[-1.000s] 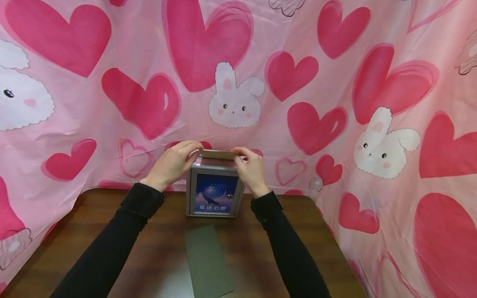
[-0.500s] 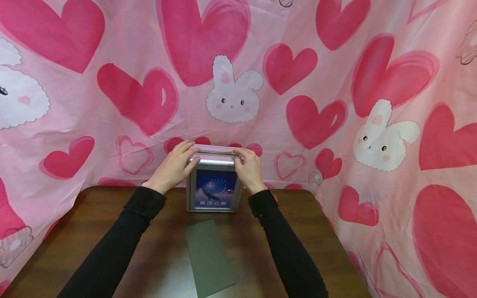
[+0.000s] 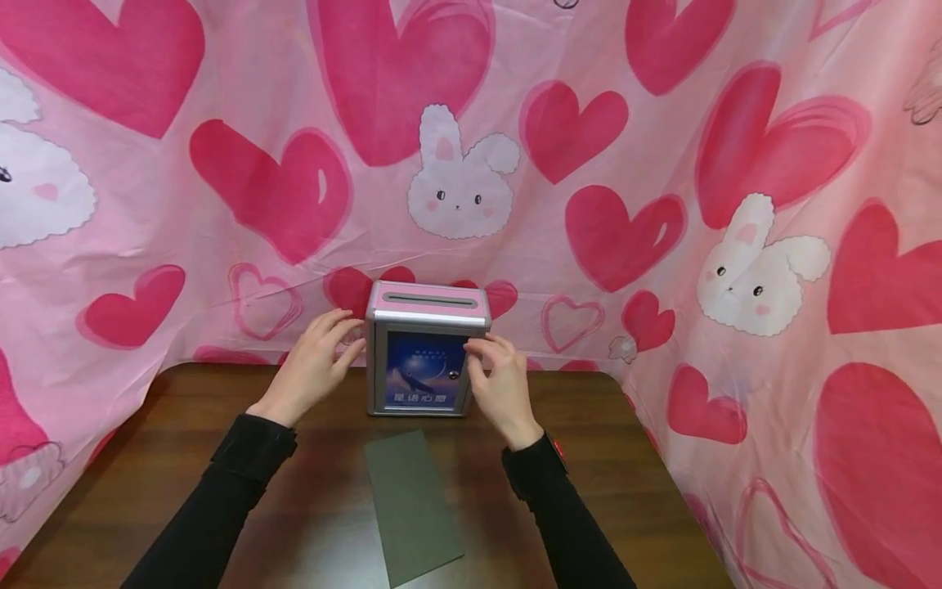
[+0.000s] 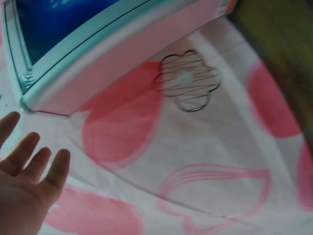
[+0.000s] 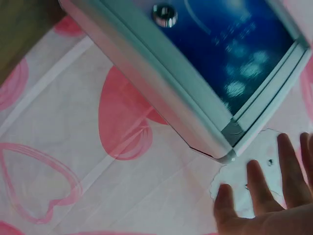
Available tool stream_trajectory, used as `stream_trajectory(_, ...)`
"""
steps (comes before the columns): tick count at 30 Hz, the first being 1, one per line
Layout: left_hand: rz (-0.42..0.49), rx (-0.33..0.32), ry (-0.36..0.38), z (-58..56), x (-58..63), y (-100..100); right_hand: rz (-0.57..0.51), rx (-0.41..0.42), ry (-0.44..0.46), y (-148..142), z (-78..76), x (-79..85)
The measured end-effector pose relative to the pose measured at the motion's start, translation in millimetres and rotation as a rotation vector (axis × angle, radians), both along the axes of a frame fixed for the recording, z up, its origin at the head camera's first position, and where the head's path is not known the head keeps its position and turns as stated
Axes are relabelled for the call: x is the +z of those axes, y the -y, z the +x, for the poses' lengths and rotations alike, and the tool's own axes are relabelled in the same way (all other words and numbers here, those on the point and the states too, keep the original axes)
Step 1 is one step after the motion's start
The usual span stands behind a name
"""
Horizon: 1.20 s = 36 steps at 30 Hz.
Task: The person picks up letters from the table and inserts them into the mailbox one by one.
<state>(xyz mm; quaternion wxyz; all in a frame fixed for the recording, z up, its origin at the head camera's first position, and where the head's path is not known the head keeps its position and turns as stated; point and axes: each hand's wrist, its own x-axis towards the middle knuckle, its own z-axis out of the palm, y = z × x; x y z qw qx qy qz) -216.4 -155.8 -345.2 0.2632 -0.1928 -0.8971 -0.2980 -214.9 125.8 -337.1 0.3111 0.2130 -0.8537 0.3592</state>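
A metal-framed slotted box point(image 3: 427, 360) stands upright at the back of the table, its blue front panel showing a whale, white characters and a small lock point(image 3: 454, 375). On its pink top lies a long narrow slot point(image 3: 430, 300) with nothing sticking out. My left hand point(image 3: 309, 368) is off the box's left side, fingers loose and holding nothing. In front of its right edge is my right hand point(image 3: 504, 388), fingers loosely bent and bare. Both wrist views show spread fingers apart from the box. A grey-green rectangular sheet point(image 3: 414, 507) lies flat before the box.
The brown wooden table point(image 3: 589, 491) has rounded back corners. Behind and around it hangs a pink cloth point(image 3: 257, 196) printed with hearts and rabbits, close to the back of the box.
The brown flat piece that both hands held at the slot has gone down into it, out of sight. Both hands have let go and moved down and apart from the top.
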Motion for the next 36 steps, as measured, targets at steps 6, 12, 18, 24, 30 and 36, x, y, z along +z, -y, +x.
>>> stream_trajectory(6, 0.019, 0.105, 0.101, 16.7, -34.2, 10.9, 0.171, -0.070, 0.213, -9.5, 45.8, -29.6)
stream_trajectory(12, -0.107, 0.094, 0.359, 23.2, -75.3, 10.0, 0.308, 0.018, 0.512, -15.7, 77.1, -67.9)
stream_trajectory(18, -0.166, 0.068, 0.588, 25.3, -111.0, -1.4, 0.339, 0.020, 0.648, -9.6, 98.5, -89.3)
stream_trajectory(24, -0.216, 0.072, 0.687, 20.3, -125.1, -14.9, 0.336, -0.014, 0.745, -2.5, 109.4, -109.2)
stream_trajectory(30, -0.276, 0.113, 0.699, 14.5, -132.7, -27.0, 0.341, -0.034, 0.806, 4.2, 114.9, -125.7)
stream_trajectory(36, -0.314, 0.147, 0.661, 11.9, -140.3, -36.4, 0.297, -0.044, 0.815, 5.0, 118.7, -132.5)
